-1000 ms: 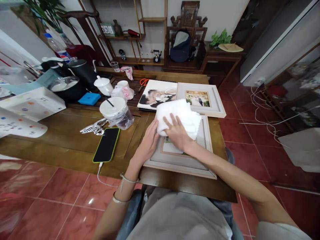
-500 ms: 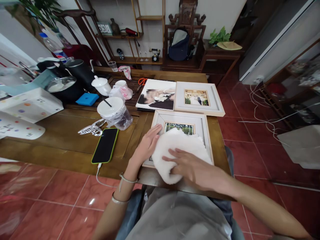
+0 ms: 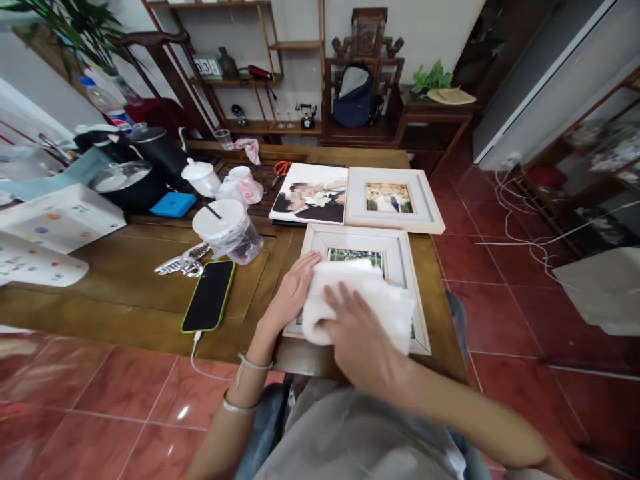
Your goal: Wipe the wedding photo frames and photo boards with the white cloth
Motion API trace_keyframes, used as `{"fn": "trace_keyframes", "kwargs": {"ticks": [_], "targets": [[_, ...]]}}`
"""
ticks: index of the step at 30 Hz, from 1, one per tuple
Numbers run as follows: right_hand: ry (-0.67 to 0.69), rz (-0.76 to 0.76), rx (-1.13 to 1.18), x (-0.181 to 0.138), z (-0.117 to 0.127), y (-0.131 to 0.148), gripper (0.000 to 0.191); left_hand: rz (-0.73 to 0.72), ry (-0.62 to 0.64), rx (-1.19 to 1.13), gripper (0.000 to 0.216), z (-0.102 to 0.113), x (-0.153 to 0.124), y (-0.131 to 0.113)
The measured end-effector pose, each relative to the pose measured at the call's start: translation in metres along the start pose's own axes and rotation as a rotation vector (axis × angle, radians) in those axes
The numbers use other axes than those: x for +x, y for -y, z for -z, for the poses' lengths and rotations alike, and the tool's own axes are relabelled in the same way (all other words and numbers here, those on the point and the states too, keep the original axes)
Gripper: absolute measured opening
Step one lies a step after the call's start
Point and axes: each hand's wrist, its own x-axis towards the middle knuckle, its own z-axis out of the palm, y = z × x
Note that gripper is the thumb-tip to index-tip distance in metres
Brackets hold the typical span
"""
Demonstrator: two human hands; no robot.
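Note:
A picture frame (image 3: 403, 243) with a pale wooden rim and a small photo in its middle lies flat near the table's front edge. Along its left side rests my left hand (image 3: 296, 288), fingers stretched out and touching the rim. A folded white cloth (image 3: 385, 297) covers much of the frame's lower part. My right hand (image 3: 357, 333) presses on this cloth with fingers spread over it and the thumb near its left edge; the hand is slightly blurred. Just beyond lie a second picture frame (image 3: 425, 200) and a photo album (image 3: 320, 207) with a couple's picture on it.
On the wooden table (image 3: 125, 300) to the left are a phone (image 3: 209, 297) on a charging cable, a lidded cup (image 3: 225, 227) in a plastic bag, a shiny silver packet (image 3: 183, 260), a blue box (image 3: 173, 205) and a black pot (image 3: 133, 187). Orange-handled scissors (image 3: 281, 170) lie behind the album.
My right hand has moved with the white cloth up and slightly left over the frame, and the cloth's lower edge no longer hangs past the frame. My left hand stays on the rim.

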Motion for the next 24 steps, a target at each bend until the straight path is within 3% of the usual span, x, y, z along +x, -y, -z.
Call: {"fn": "trace_keyframes", "kwargs": {"ticks": [2,4,7,10,14,19,21,24], "targets": [[0.028,0.031,-0.032,0.004,-0.022,0.02,0.022,-0.016,0.011,0.015,0.052,0.0,0.001,0.001],[-0.026,0.049,-0.045,0.001,-0.033,0.026,0.022,-0.036,0.021,0.043,0.05,0.0,0.001,0.002],[-0.093,0.053,-0.048,-0.012,-0.035,0.016,0.022,-0.052,0.036,0.086,0.045,-0.001,0.002,0.004],[-0.078,0.029,-0.045,-0.036,-0.029,-0.008,0.016,-0.064,0.035,0.117,0.041,-0.003,0.001,0.006],[-0.006,-0.031,-0.025,-0.07,-0.006,-0.045,0.027,-0.087,0.029,0.132,0.04,-0.004,0.001,0.008],[0.066,0.03,0.168,-0.095,0.054,-0.101,0.041,-0.114,0.032,0.18,0.042,-0.006,0.0,0.011],[-0.035,-0.005,0.278,-0.098,0.076,-0.127,0.032,-0.124,0.04,0.198,0.043,-0.007,0.0,0.012],[-0.421,-0.171,0.165,-0.093,0.093,-0.158,0.023,-0.134,0.045,0.203,0.044,-0.007,0.001,0.013]]}}
